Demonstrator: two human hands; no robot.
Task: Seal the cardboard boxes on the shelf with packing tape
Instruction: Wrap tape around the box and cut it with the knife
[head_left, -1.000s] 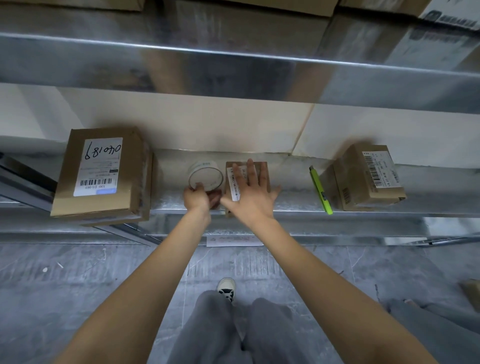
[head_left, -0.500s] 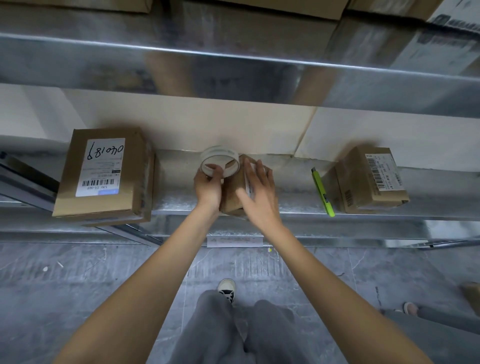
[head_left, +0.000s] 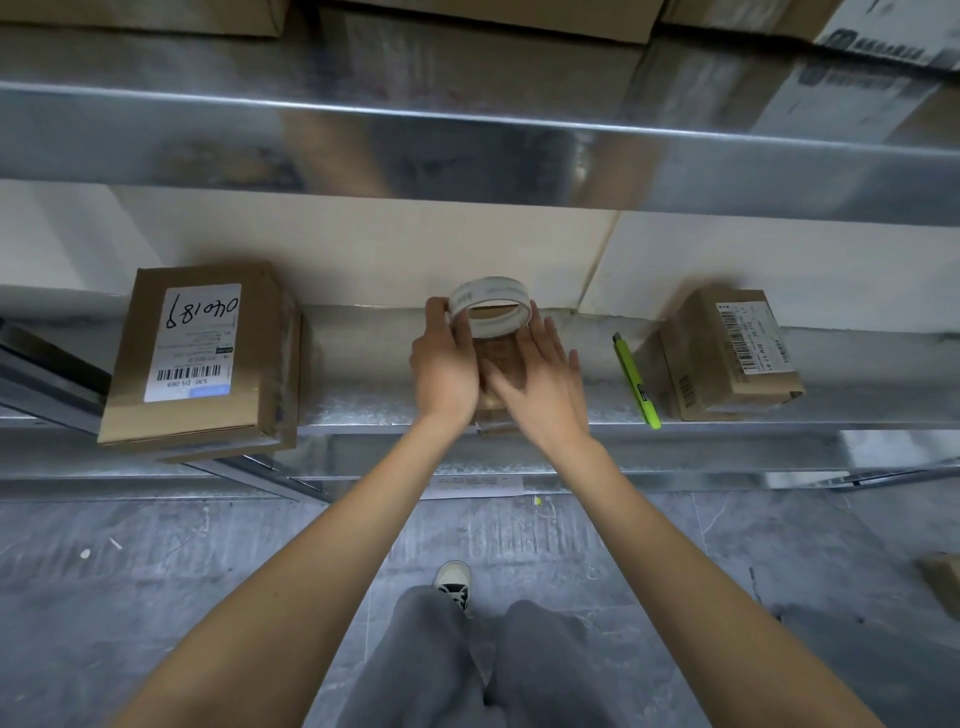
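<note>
Both hands now work the small box (head_left: 493, 384): left hand (head_left: 444, 366) has lifted the tape roll (head_left: 489, 306) above it, right hand (head_left: 540, 387) lies flat, so I judge taping underway.

A shiny galvanized metal shelving unit (head_left: 519, 410) stands against a cream panelled wall (head_left: 363, 244), its reflective upper shelf beam (head_left: 467, 150) catching soft overhead light, above a grey marbled stone floor (head_left: 156, 571) scuffed with pale marks.
</note>
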